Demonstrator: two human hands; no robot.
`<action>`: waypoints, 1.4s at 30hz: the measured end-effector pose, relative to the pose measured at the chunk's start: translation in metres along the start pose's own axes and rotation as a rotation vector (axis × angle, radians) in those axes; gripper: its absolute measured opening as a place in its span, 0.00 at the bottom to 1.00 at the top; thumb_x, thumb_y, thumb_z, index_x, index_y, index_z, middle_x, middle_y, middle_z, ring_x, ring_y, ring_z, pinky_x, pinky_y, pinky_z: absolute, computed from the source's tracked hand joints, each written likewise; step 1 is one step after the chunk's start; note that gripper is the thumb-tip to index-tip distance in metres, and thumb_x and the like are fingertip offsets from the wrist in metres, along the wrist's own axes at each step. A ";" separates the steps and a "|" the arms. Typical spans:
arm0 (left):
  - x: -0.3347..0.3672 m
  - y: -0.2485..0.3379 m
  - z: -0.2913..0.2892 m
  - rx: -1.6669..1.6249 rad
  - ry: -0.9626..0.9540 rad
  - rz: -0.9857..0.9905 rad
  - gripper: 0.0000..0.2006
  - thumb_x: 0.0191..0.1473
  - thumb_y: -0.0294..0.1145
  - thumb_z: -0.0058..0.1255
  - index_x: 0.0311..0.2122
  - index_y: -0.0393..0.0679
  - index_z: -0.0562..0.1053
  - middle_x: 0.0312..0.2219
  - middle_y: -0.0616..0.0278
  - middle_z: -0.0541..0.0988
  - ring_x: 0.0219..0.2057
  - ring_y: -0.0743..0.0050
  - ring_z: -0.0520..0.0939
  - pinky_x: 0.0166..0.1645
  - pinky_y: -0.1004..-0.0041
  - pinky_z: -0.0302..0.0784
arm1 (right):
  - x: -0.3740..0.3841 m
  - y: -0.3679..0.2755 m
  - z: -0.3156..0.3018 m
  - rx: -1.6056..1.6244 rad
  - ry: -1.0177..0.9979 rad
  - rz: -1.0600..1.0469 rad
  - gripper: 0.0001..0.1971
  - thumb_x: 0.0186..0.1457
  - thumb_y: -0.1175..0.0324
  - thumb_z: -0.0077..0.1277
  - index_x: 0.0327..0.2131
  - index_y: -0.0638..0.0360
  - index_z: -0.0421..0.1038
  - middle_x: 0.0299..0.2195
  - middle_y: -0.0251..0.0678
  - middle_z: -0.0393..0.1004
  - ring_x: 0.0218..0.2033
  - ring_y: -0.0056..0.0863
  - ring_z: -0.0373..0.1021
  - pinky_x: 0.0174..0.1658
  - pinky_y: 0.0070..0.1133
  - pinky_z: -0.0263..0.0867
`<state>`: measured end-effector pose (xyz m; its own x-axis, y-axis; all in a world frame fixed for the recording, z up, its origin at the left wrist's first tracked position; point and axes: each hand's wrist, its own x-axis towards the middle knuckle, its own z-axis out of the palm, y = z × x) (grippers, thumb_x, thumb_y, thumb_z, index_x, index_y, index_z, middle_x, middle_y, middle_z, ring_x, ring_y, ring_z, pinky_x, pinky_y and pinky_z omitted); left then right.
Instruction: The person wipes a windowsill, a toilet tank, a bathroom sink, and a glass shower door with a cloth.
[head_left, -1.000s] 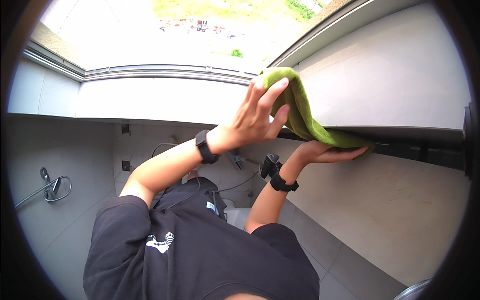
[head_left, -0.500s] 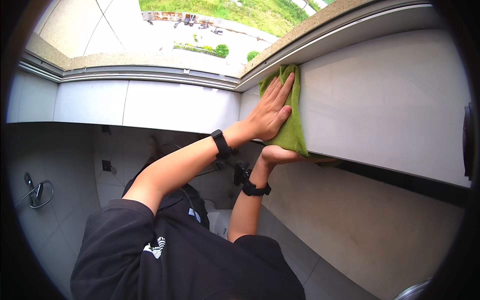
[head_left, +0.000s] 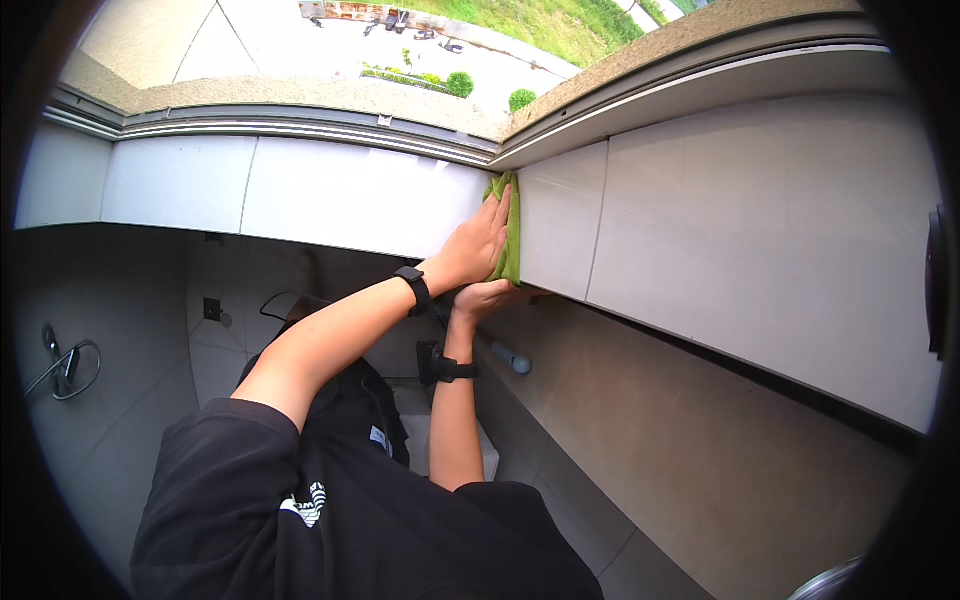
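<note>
A folded green cloth (head_left: 513, 240) lies on the grey tiled sill in the inner corner of the window. My left hand (head_left: 477, 245) is laid over it, fingers stretched toward the window frame and palm pressing down. Below the front edge of the sill, my right hand (head_left: 485, 297) touches the cloth's near end. Its fingers are mostly hidden behind the cloth and the edge. Both wrists wear black straps; the right one carries a small black device (head_left: 430, 362).
The tiled sill (head_left: 740, 220) runs off to the right, another stretch (head_left: 360, 200) to the left. A metal window track (head_left: 300, 125) borders it. Beneath are a beige panel (head_left: 700, 420), a grey pipe end (head_left: 512, 358) and a hose on the left wall (head_left: 70, 370).
Both hands have moved left with the cloth, into the corner of the sill. The cloth now looks narrower, and a tile joint has come into view to its right.
</note>
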<state>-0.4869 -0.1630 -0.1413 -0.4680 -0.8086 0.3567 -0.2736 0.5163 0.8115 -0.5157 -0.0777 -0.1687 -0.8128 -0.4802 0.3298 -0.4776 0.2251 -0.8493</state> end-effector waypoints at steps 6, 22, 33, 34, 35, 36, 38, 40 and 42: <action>0.001 0.008 -0.012 0.061 -0.089 0.012 0.29 0.58 0.30 0.36 0.61 0.24 0.50 0.45 0.31 0.67 0.45 0.34 0.72 0.47 0.58 0.74 | -0.008 -0.019 0.005 0.144 -0.005 0.173 0.38 0.67 0.48 0.22 0.65 0.70 0.25 0.67 0.57 0.23 0.69 0.47 0.24 0.69 0.34 0.24; 0.095 0.152 -0.082 -0.103 0.166 0.431 0.34 0.57 0.33 0.36 0.64 0.26 0.45 0.54 0.26 0.59 0.59 0.23 0.56 0.65 0.51 0.51 | 0.113 -0.164 -0.075 0.154 0.261 -0.402 0.39 0.65 0.47 0.25 0.66 0.67 0.25 0.67 0.56 0.28 0.69 0.46 0.32 0.68 0.35 0.34; -0.014 0.007 -0.011 0.256 -0.128 0.162 0.29 0.60 0.36 0.36 0.58 0.20 0.53 0.52 0.25 0.63 0.50 0.30 0.68 0.58 0.52 0.63 | 0.009 -0.043 -0.006 0.083 0.122 0.015 0.36 0.65 0.50 0.26 0.65 0.71 0.35 0.66 0.58 0.35 0.68 0.46 0.36 0.68 0.33 0.34; -0.017 0.009 -0.003 0.452 -0.204 0.336 0.29 0.58 0.36 0.39 0.56 0.19 0.56 0.49 0.26 0.66 0.47 0.34 0.71 0.55 0.53 0.66 | 0.007 -0.039 -0.017 0.026 0.127 0.039 0.34 0.65 0.52 0.27 0.64 0.71 0.41 0.65 0.59 0.43 0.67 0.46 0.45 0.67 0.34 0.42; -0.024 0.012 -0.010 0.194 -0.206 0.163 0.26 0.55 0.34 0.41 0.51 0.18 0.59 0.44 0.29 0.69 0.44 0.38 0.72 0.51 0.56 0.69 | -0.005 -0.039 -0.018 0.153 0.071 0.102 0.32 0.64 0.54 0.28 0.62 0.72 0.48 0.61 0.59 0.52 0.62 0.46 0.53 0.63 0.33 0.50; -0.029 0.017 -0.018 -0.066 -0.189 -0.002 0.24 0.53 0.33 0.44 0.47 0.17 0.63 0.39 0.33 0.71 0.40 0.43 0.74 0.46 0.59 0.72 | -0.014 -0.042 -0.016 0.279 0.013 0.167 0.30 0.64 0.56 0.29 0.59 0.73 0.54 0.57 0.58 0.61 0.57 0.46 0.62 0.59 0.33 0.59; -0.036 0.039 -0.045 -0.093 -0.321 -0.009 0.18 0.51 0.33 0.46 0.39 0.23 0.66 0.33 0.39 0.73 0.37 0.44 0.76 0.41 0.59 0.74 | -0.021 -0.073 -0.031 0.312 0.017 0.319 0.26 0.63 0.60 0.30 0.52 0.75 0.65 0.49 0.53 0.70 0.49 0.41 0.69 0.53 0.31 0.64; -0.039 0.062 -0.077 -0.136 -0.429 -0.095 0.14 0.50 0.31 0.48 0.36 0.28 0.66 0.33 0.43 0.74 0.34 0.44 0.78 0.38 0.58 0.75 | -0.030 -0.087 -0.039 0.313 -0.008 0.230 0.25 0.63 0.60 0.30 0.51 0.75 0.65 0.49 0.53 0.70 0.49 0.41 0.69 0.53 0.31 0.64; -0.042 0.071 -0.103 -0.145 -0.480 0.016 0.13 0.49 0.29 0.49 0.37 0.31 0.67 0.32 0.44 0.75 0.34 0.42 0.77 0.38 0.56 0.74 | -0.033 -0.096 -0.045 0.293 -0.004 0.063 0.25 0.63 0.61 0.30 0.50 0.75 0.66 0.49 0.52 0.71 0.48 0.40 0.70 0.53 0.31 0.65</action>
<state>-0.3997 -0.1215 -0.0512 -0.8143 -0.5623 0.1443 -0.1595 0.4557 0.8757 -0.4576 -0.0455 -0.0796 -0.8361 -0.4763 0.2721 -0.3097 0.0006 -0.9508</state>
